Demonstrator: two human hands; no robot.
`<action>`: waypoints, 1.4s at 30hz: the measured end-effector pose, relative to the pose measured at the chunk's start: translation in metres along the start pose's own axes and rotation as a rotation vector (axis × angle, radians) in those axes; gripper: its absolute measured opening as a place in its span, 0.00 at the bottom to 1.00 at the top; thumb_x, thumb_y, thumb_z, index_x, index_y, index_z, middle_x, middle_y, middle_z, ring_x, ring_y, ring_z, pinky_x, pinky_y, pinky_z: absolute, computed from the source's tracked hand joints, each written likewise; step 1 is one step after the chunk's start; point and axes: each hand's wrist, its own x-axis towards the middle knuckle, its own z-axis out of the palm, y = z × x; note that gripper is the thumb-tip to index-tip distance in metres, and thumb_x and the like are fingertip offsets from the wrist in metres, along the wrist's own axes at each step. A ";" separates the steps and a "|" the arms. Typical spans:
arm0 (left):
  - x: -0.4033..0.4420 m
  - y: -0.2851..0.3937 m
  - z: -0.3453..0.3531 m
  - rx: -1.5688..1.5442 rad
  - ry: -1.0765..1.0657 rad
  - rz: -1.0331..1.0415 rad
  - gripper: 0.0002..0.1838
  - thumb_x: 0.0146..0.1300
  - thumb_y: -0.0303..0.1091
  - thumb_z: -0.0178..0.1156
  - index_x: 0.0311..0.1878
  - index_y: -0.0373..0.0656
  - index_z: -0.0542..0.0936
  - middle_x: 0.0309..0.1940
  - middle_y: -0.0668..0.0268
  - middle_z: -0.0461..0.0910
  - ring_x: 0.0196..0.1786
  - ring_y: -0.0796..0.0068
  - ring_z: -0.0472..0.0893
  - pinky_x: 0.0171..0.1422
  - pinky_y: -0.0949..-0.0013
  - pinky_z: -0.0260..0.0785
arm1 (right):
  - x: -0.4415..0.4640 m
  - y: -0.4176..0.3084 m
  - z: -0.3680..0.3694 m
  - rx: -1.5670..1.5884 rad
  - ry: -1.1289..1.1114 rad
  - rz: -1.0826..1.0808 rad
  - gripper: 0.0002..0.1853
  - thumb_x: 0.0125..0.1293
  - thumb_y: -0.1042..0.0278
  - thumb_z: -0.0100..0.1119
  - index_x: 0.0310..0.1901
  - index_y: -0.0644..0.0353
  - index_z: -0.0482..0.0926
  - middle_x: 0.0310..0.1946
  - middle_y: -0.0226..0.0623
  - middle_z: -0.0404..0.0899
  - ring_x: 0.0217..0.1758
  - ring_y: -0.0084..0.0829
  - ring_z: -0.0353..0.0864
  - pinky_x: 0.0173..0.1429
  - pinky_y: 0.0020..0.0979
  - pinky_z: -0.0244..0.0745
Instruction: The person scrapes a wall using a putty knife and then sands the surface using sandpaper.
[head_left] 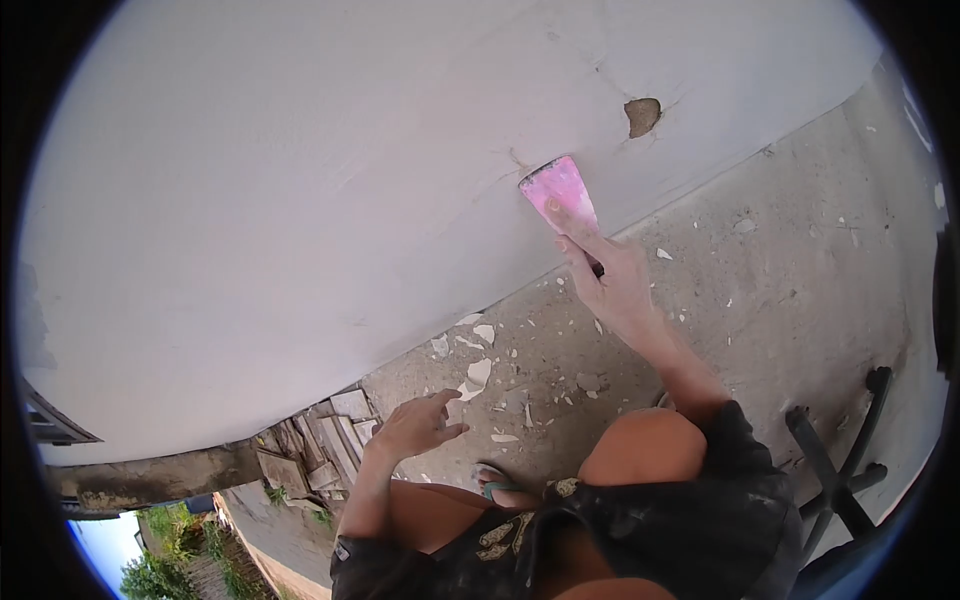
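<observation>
Head view: pink scraper [557,187] juts up-left beyond the right hand [618,278] gripping it.

A black castered base [838,490] sits well apart from heaped boards [335,448] (rather jumbled) and green shrubs [155,577].

Pink scraper [566,188], flared flat blade, dark front edge, pale smears on the blade face, handle mostly hidden by the grip, pose slanted, front edge directed away from the base of the white wall [250,220], beside a thin wall crack [516,158].
</observation>
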 end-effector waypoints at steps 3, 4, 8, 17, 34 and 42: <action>0.004 0.002 -0.008 -0.043 0.009 0.011 0.32 0.60 0.49 0.64 0.64 0.46 0.69 0.38 0.57 0.82 0.41 0.59 0.83 0.47 0.60 0.73 | 0.001 -0.002 0.005 0.066 0.057 -0.077 0.26 0.66 0.75 0.58 0.64 0.39 0.74 0.18 0.43 0.69 0.17 0.29 0.63 0.24 0.30 0.65; 0.000 0.003 -0.001 -0.071 -0.003 0.008 0.32 0.60 0.49 0.64 0.64 0.46 0.69 0.38 0.57 0.82 0.41 0.59 0.83 0.47 0.60 0.73 | 0.009 -0.014 0.001 0.091 0.033 -0.056 0.26 0.66 0.75 0.58 0.64 0.39 0.74 0.18 0.43 0.69 0.17 0.29 0.63 0.24 0.30 0.65; 0.005 -0.001 0.000 -0.037 -0.001 -0.021 0.31 0.60 0.49 0.64 0.64 0.47 0.69 0.39 0.57 0.82 0.41 0.59 0.83 0.47 0.60 0.73 | -0.015 0.003 -0.004 -0.010 -0.028 0.107 0.25 0.65 0.77 0.58 0.63 0.43 0.75 0.18 0.39 0.73 0.17 0.19 0.64 0.24 0.24 0.64; -0.006 0.007 -0.005 -0.051 0.021 0.024 0.30 0.61 0.51 0.64 0.62 0.46 0.70 0.39 0.57 0.82 0.40 0.58 0.83 0.47 0.60 0.74 | -0.006 -0.005 0.004 -0.010 0.000 -0.045 0.26 0.65 0.73 0.59 0.64 0.39 0.73 0.17 0.43 0.69 0.15 0.31 0.65 0.23 0.32 0.64; 0.009 0.005 -0.001 -0.078 0.048 0.117 0.30 0.60 0.50 0.64 0.61 0.43 0.71 0.37 0.56 0.82 0.40 0.55 0.82 0.46 0.58 0.72 | -0.019 0.003 -0.003 -0.098 -0.070 0.082 0.25 0.64 0.76 0.59 0.62 0.44 0.75 0.19 0.43 0.75 0.15 0.26 0.66 0.24 0.27 0.66; 0.035 0.005 -0.001 -0.056 -0.029 0.110 0.31 0.60 0.48 0.64 0.62 0.41 0.69 0.35 0.53 0.82 0.42 0.51 0.82 0.48 0.55 0.72 | -0.014 0.014 0.001 -0.038 -0.021 0.000 0.25 0.63 0.78 0.61 0.61 0.46 0.77 0.19 0.44 0.75 0.15 0.23 0.65 0.24 0.24 0.67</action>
